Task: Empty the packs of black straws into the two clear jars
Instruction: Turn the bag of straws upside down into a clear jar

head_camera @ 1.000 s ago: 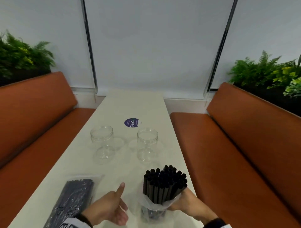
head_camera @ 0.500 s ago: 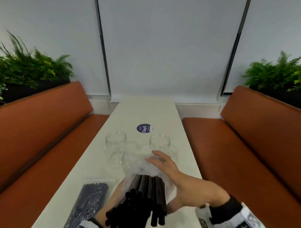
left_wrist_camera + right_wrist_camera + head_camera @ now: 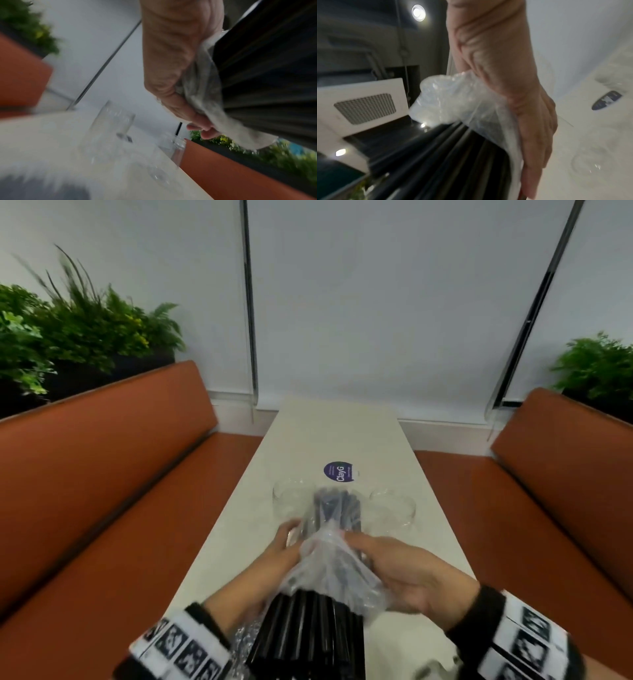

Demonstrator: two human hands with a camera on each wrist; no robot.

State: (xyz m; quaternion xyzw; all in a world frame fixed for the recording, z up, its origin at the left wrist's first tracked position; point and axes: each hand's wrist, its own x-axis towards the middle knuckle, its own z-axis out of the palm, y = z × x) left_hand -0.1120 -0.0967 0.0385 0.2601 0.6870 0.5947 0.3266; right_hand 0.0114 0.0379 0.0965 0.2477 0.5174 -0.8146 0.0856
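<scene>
Head view, straws: black straws (image 3: 308,631) are lying as one bundle in a clear plastic pack (image 3: 329,563), their open ends pointing toward the person at the table's near edge while the bagged end is aiming at the gap between the jars.
Head view, hands: the left hand (image 3: 284,546) is cupping the pack from its left side and the right hand (image 3: 407,573) is lying along its right side with fingers nearly straight; together they are probably steadying the bundle so the wrap can be worked off.
Head view, jars: the left jar (image 3: 291,501) and the right jar (image 3: 394,508) are standing upright mid-table, well back from the near edge, both looking empty.
Head view, surface: the pale table (image 3: 342,433) is running away to the far wall, carrying a round purple sticker (image 3: 339,472) just behind the jars.
Head view, room: orange benches (image 3: 102,474) are flanking both long edges, with green plants (image 3: 78,330) behind them.
Left wrist view: the left hand (image 3: 175,67) is gripping bunched plastic against the dark straws (image 3: 265,67), fingers curled; the picture is blurring.
Right wrist view: the right hand (image 3: 513,101) is pressing flat on the wrap (image 3: 453,101), fingers together and extended, over the straws (image 3: 453,162).
</scene>
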